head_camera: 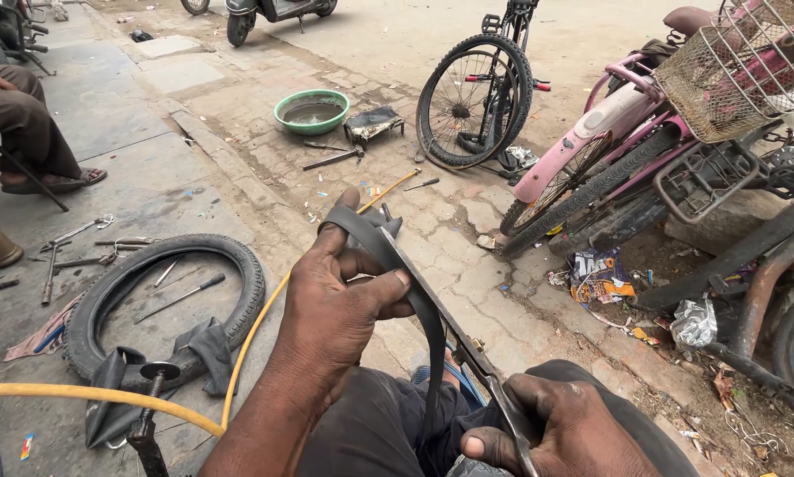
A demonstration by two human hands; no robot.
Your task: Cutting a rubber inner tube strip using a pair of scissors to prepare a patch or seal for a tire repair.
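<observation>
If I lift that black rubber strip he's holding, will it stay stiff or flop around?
Probably floppy: the black rubber strip bends over the left hand and droops toward the lap. It looks thin, so likely light. The matte rubber should grip rather than slip. The right hand also holds long metal scissors against it.

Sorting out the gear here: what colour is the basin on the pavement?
Green, with murky water inside: the basin shows clearly in the head view, beyond the left hand.

- the left hand (335, 305) is raised in front of the knees, fingers curled closed, thumb pressed across, forearm coming from low left.
- the right hand (560, 428) sits lower, near the lap, closed in a fist.
</observation>
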